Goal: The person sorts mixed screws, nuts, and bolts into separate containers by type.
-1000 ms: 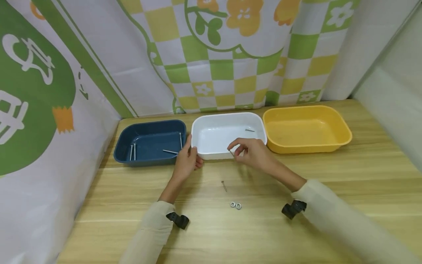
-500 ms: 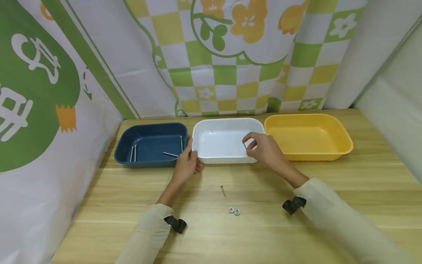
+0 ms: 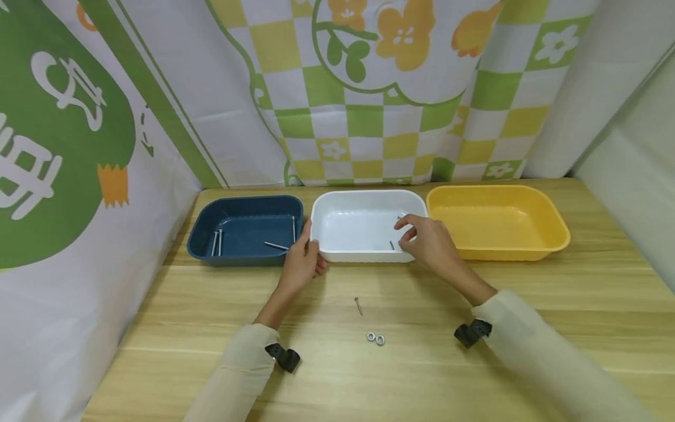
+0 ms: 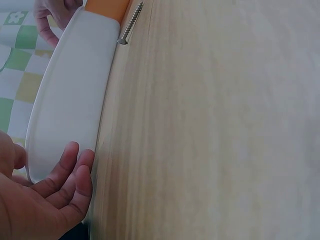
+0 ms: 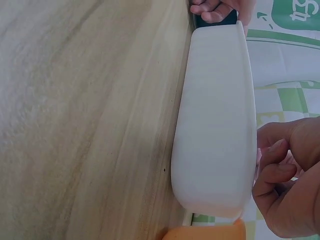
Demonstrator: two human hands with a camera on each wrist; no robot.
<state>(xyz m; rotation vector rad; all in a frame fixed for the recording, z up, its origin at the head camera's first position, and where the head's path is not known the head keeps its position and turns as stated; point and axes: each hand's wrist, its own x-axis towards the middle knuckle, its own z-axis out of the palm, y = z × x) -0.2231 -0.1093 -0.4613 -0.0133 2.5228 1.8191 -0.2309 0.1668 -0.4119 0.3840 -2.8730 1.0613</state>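
Observation:
In the head view my left hand (image 3: 302,258) holds the left front corner of the white tray (image 3: 343,256), thumb near the rim and index finger along the side. The left wrist view shows its other fingers (image 4: 75,187) against the outer wall. Over the tray's right front is my right hand (image 3: 432,243), thumb and index finger curved but apart, with nothing between them. Just below those fingertips a small screw (image 3: 392,245) shows inside the tray. A second screw (image 3: 401,217) is mostly hidden behind the hand. Another screw (image 3: 358,306) lies on the table.
Two hex nuts (image 3: 375,339) lie side by side in front of the loose screw. A dark blue tray (image 3: 245,261) with several long bolts stands left of the white one. The yellow tray (image 3: 501,255) stands close on its right. A patterned cloth (image 3: 364,135) hangs behind.
My right hand has moved right over the white tray, and its fingers have parted, letting go of the screw they pinched. My left hand has stayed at the tray's corner.

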